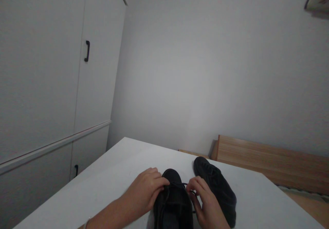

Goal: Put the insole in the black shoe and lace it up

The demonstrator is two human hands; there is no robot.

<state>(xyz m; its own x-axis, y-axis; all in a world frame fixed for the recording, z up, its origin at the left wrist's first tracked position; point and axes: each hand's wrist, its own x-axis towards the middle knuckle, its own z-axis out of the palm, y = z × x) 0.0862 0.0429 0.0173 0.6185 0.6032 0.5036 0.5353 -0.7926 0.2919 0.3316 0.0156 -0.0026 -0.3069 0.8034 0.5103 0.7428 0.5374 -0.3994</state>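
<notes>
So there's a black shoe (173,201) sitting at the near edge of the white bench (102,184), toe pointing away. Its lace (180,184) is stretched across the top between both hands. The left hand (144,191) has fingers curled in and pinching one end, and the right hand (205,201) pinches the other. A second black shoe (218,184) lies just beside it toward the right edge. There's a white wardrobe (51,68) off to the left and a wooden board (269,160) past the far right corner.

Hands (146,192) on black shoe (174,206) laces (180,184)
</notes>
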